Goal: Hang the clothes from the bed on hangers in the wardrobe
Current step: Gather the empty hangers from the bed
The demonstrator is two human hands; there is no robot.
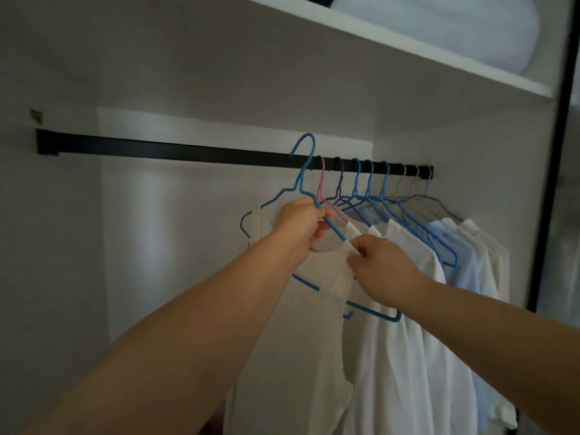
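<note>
Both arms outstretched, left hand (299,227) with fingers curled in a grip, right hand (381,262) pinching

We note a blue wire hanger (302,180), tilted, its hook raised in front of the black rail (175,151) and not resting on it. A white garment (317,340) drapes partly over it, collar bunched at one arm. Further hangers (370,180) on the rail carry white and pale blue shirts (445,277), packed toward the right end.

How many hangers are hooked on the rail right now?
9, bunched at the right end of the rail: pink, purple, three blue, then four pale or grey ones. The held blue hanger isn't hooked. Some may be hidden.
</note>
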